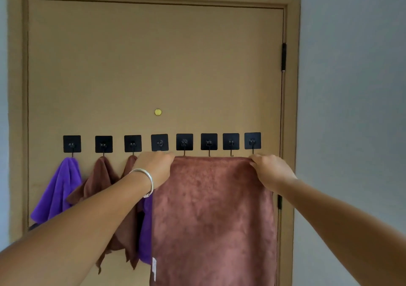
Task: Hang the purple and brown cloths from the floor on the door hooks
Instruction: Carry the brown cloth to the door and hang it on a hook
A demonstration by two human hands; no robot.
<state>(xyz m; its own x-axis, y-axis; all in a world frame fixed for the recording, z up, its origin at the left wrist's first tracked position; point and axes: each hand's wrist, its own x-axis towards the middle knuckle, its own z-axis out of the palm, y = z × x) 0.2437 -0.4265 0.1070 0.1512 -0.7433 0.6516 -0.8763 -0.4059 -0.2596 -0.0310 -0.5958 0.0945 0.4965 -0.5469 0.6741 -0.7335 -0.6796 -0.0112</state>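
The door (153, 65) filled most of the view, shut in its frame, with a row of eight black stick-on hooks (159, 142) running across it at about shoulder height. That placing seemed meant to let cloths hang free of the floor and within easy reach.

The big brown towel (213, 215) was stretched flat below the right-hand hooks, its top edge pulled level just under their tips, probably so the edge could be caught on more than one hook and hang wide. Three smaller cloths already hung by a corner: a purple cloth (59, 189) on the first hook from the left, a brown cloth (98, 178) on the second, and another brown one (129, 219) on the third. A second purple cloth (145, 230) showed behind the left forearm; its hook was hidden.

Both arms reached up and forward. The left hand (153, 167), a silver bangle (145, 181) on its wrist, pinched the towel's upper left corner, knuckles up. The right hand (270, 171) pinched the upper right corner beneath the last hook (252, 141), fingers curled over the edge.
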